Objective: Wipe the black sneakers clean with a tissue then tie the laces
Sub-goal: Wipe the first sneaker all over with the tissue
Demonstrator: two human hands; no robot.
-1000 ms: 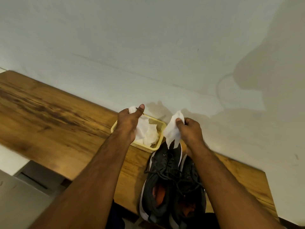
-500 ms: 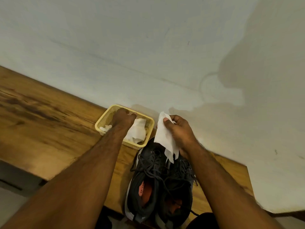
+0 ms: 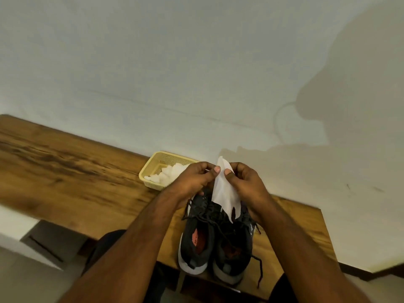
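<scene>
The left hand [image 3: 192, 182] has left the yellow plastic basket [image 3: 153, 169] to join the right hand [image 3: 244, 182], both pinching the thin white tissue [image 3: 223, 191], which hangs lengthwise directly over the pair of black lace-up sneakers [image 3: 216, 235].

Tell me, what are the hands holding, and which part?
Both the left hand and the right hand pinch one white tissue near its upper end.

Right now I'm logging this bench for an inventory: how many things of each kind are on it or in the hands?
Black sneakers: 2
Yellow basket: 1
Tissue held by both hands: 1
Heap of tissues in the basket: 1, sheets uncountable
Total: 5
</scene>
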